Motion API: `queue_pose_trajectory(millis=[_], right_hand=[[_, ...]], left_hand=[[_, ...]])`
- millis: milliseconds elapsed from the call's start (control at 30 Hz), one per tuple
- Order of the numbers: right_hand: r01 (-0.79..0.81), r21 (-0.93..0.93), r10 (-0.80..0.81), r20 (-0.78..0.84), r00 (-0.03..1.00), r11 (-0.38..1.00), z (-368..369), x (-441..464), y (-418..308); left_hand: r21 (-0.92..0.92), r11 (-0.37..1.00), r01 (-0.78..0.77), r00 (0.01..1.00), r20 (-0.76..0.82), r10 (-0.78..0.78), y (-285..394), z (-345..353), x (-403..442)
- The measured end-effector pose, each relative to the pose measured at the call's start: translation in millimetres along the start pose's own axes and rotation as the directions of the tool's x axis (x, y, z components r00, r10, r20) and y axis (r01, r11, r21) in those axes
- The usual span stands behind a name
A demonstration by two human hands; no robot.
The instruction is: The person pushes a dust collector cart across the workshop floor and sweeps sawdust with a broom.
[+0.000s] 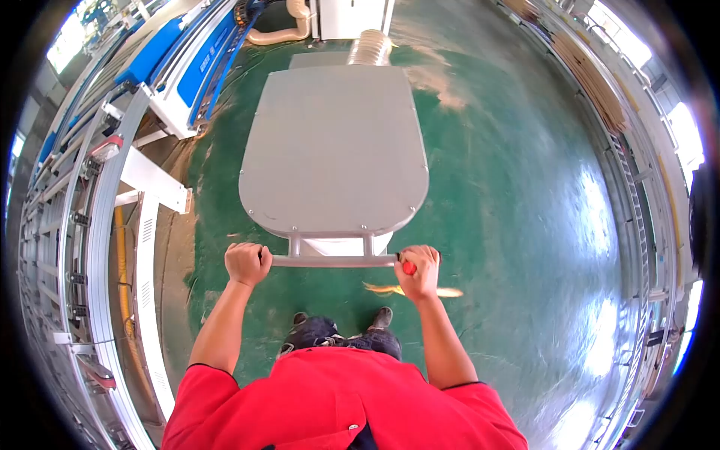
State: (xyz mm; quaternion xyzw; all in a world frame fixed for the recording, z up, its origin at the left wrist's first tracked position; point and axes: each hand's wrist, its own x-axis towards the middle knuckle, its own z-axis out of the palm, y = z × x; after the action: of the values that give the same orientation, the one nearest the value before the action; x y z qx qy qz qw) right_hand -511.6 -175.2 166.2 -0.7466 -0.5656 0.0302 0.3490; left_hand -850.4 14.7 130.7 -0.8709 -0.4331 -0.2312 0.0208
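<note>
A large machine or cart with a flat grey lid [334, 150], rounded at the corners and fixed with screws along its rim, stands in front of me. From its near side a grey metal push handle [334, 262] sticks out on two short posts. My left hand [248, 263] is closed around the handle's left end. My right hand [418, 271] is wrapped around the right end, with a small red piece [409, 268] showing by the thumb; what it belongs to cannot be made out. Below the lid, a white part [341, 246] shows only partly.
A ribbed hose [370, 48] runs from the far side toward a white cabinet [352, 16]. To the left are a blue and white machine [196, 64] and a metal roller frame [105, 217]. A long conveyor [637, 202] lines the right. A yellowish strip [386, 289] lies on the green floor [517, 225].
</note>
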Motion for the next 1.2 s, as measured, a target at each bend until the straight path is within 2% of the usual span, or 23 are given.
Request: queue_pose_trajectory(millis=[200, 367, 533, 700, 833, 867, 933, 1033, 1067, 1167, 1200], right_hand=[[-0.005, -0.005, 0.005, -0.086, 0.996, 1.0, 65, -59, -121], [-0.129, -0.017, 0.128, -0.055, 0.99, 0.991, 114, -102, -223], [-0.156, -0.095, 0.135, -0.193, 0.972, 0.983, 186, -111, -310], [-0.264, -0.05, 0.238, -0.293, 0.926, 0.963, 241, -104, -372], [-0.355, -0.048, 0.314, -0.364, 0.877, 0.934, 275, -97, -391], [-0.389, -0.061, 0.343, -0.359, 0.868, 0.919, 276, -95, -403], [-0.41, -0.007, 0.369, -0.427, 0.826, 0.912, 294, -80, -405], [-0.478, -0.027, 0.404, -0.494, 0.77, 0.878, 300, -62, -416], [-0.497, -0.036, 0.418, -0.489, 0.765, 0.867, 302, -61, -413], [-0.561, -0.002, 0.471, -0.541, 0.697, 0.828, 311, -55, -407], [-0.599, 0.139, 0.557, -0.574, 0.6, 0.788, 323, -70, -388]], left_hand=[[-0.067, 0.991, -0.118, 0.993, 0.001, 0.118, -118, -41, -32], [-0.186, 0.973, -0.137, 0.99, 0.015, 0.142, -213, -62, -55], [-0.226, 0.949, -0.221, 0.972, 0.029, 0.234, -304, -70, -39], [-0.251, 0.934, -0.254, 0.955, 0.09, 0.284, -365, -85, -9], [-0.268, 0.912, -0.31, 0.936, 0.082, 0.342, -399, -69, 18], [-0.262, 0.915, -0.307, 0.928, 0.128, 0.349, -404, -72, 27], [-0.297, 0.897, -0.328, 0.925, 0.091, 0.368, -416, -62, 43], [-0.348, 0.875, -0.338, 0.919, 0.078, 0.386, -420, -57, 55], [-0.346, 0.882, -0.32, 0.912, 0.141, 0.385, -422, -53, 59], [-0.412, 0.843, -0.346, 0.875, 0.182, 0.449, -419, -55, 82], [-0.362, 0.857, -0.366, 0.871, 0.191, 0.453, -421, -49, 86]])
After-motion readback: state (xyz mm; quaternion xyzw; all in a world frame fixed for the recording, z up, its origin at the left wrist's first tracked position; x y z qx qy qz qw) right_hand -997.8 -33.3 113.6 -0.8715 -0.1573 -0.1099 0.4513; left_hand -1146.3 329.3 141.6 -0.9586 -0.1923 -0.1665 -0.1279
